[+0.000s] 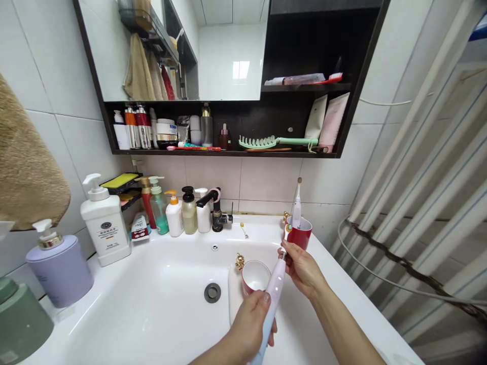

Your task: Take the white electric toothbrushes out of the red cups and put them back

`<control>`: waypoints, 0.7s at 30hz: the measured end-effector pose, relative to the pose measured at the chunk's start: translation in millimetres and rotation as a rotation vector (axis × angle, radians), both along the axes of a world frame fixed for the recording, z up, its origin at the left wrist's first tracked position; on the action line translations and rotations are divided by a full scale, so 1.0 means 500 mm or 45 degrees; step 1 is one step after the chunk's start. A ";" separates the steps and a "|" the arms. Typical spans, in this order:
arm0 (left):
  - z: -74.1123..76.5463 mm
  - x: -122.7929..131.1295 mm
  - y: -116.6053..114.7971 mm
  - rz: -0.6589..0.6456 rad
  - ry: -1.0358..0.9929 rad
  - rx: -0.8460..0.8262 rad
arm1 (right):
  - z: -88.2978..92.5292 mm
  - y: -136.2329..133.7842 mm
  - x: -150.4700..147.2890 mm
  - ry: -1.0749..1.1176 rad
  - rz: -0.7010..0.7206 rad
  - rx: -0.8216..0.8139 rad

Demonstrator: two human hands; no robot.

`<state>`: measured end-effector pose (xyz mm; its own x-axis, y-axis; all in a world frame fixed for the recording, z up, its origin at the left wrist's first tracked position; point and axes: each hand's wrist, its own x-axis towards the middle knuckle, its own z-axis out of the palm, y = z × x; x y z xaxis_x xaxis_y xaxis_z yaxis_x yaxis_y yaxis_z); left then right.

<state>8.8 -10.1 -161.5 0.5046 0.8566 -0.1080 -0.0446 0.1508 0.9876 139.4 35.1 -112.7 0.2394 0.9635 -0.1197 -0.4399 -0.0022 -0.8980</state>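
My left hand (253,322) is wrapped around the pink-to-blue handle of an electric toothbrush (276,284), held slanting over the right side of the sink. The fingers of my right hand (302,268) pinch the toothbrush head (285,237) at its base, where a bit of metal shaft shows above the handle. Behind the left hand, a red cup with a white inside (255,276) and a gold figure handle stands in the basin. Another brush head (244,230) lies on the sink's back ledge. A red cup (303,234) at the back right corner holds a second electric toothbrush (297,208).
A black faucet (216,210) rises at the back of the white sink (171,284). Several pump bottles line the left and rear edges, including a large white one (106,223). Above hangs a dark mirror cabinet (228,153). Pipes (429,228) run along the right.
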 end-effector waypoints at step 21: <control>0.005 -0.003 0.001 -0.004 -0.013 -0.046 | 0.001 -0.001 -0.009 0.035 -0.016 0.050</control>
